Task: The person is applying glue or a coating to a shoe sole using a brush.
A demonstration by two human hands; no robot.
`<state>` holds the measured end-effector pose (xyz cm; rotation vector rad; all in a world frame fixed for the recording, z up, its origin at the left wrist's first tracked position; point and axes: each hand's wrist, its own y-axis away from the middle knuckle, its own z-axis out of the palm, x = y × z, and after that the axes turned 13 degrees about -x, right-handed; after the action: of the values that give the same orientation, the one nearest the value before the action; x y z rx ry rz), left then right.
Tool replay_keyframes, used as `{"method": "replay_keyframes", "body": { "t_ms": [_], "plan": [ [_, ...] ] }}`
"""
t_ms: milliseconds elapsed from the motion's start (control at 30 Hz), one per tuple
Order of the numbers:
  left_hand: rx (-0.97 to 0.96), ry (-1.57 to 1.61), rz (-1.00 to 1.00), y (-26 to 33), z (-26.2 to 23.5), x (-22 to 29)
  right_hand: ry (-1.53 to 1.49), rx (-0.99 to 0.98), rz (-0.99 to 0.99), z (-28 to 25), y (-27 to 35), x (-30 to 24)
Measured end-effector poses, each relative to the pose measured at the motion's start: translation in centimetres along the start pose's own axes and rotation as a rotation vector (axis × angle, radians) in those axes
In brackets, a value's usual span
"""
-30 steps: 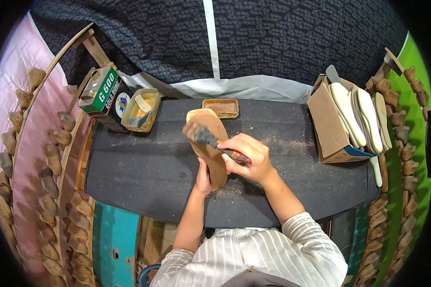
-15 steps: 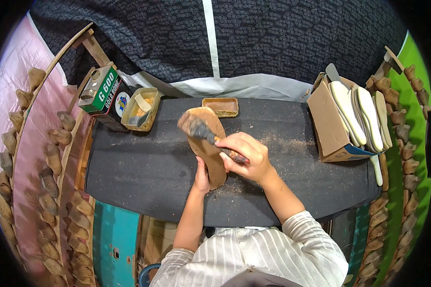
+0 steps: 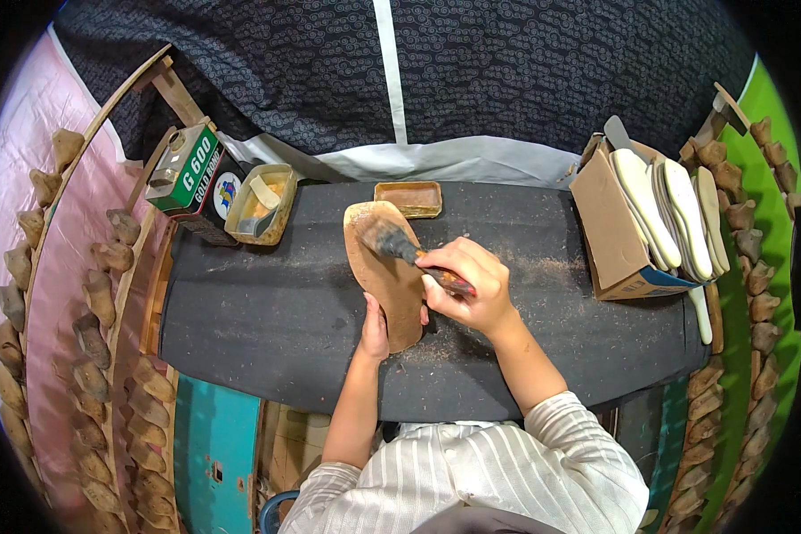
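Note:
A brown shoe insole (image 3: 390, 289) is held over the table with its wide end pointing away from me. My left hand (image 3: 376, 327) grips its near end, the thumb along the left edge and fingertips showing at the right edge. My right hand (image 3: 472, 287) is closed round the dark handle of a brush (image 3: 445, 279). The brush's grey, worn bristles rest against the upper part of the insole, where the surface looks damp near the far edge. The rest of the left fingers is hidden under the insole.
A shallow rectangular dish (image 3: 408, 198) stands behind the insole. Left are a green-and-black metal can (image 3: 196, 182) and a tub (image 3: 267, 206) with yellowish residue. A cardboard box (image 3: 610, 236) of pale insoles stands right. Racks of shoe lasts (image 3: 93, 338) flank the dark table (image 3: 267, 311).
The brush has moved toward me and to the right, from the insole's far left edge onto its upper face. My left hand and the insole have hardly shifted.

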<state>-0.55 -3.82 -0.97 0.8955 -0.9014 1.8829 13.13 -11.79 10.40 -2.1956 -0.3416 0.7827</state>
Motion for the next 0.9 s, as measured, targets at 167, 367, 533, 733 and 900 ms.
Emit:
{"method": "replay_keyframes", "body": {
  "t_ms": [167,367,533,733,900],
  "plan": [
    [-0.006,0.031,0.007,0.0,-0.2,-0.2,-0.008,0.089,-0.017,-0.4,-0.4,-0.4],
    [-0.076,-0.005,0.005,0.2,-0.1,-0.5,0.089,0.112,-0.083,-1.0,-0.2,-0.4],
    [-0.119,-0.028,0.042,0.1,-0.6,-0.5,0.083,0.243,-0.123,-1.3,-0.2,-0.6],
    [-0.051,-0.024,0.003,0.2,-0.2,-0.2,0.098,0.091,-0.109,-1.5,-0.2,-0.5],
    [-0.09,-0.038,0.028,0.2,-0.5,-0.3,0.031,0.151,-0.067,-1.9,-0.3,-0.6]
  ]
}}
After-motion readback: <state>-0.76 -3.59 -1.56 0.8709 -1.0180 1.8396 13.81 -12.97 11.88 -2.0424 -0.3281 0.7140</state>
